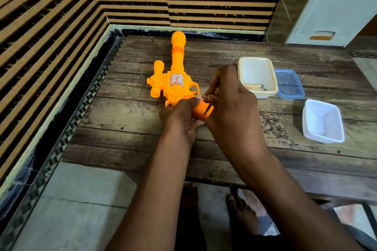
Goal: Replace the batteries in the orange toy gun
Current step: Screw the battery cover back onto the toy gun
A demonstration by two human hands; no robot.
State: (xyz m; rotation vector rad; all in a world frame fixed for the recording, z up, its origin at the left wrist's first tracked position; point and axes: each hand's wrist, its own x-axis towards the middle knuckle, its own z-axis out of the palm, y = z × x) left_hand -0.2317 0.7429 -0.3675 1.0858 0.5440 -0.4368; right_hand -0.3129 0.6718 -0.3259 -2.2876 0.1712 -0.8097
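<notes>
I count one orange toy gun (175, 79), two hands, one screwdriver (212, 101), three containers and two bare feet. The gun lies on its side left of centre on the wooden table (126, 120), barrel pointing away toward the wall, a scope on its left flank and a sticker on the body.

My left hand (179, 120) grips the gun's handle from below and from the left, fingers curled round it, so the handle end shows between my two hands. My right hand (228, 104) pinches the screwdriver, its dark tip set against the orange handle just beside my left thumb.

Further right, a cream tray (271, 79) holds a few small cylinders that look like batteries (255, 87); I cannot count them. Touching its right side is a clear blue container (289, 83). Nearer me and apart from both sits a white tub (323, 121).

The table is dark, worn planking. The wall (61, 16) behind and to the left is striped tan and dark. A pale cabinet (334, 6) with orange handles stands at the far right, and my feet (240, 210) rest on grey floor below the table edge.
</notes>
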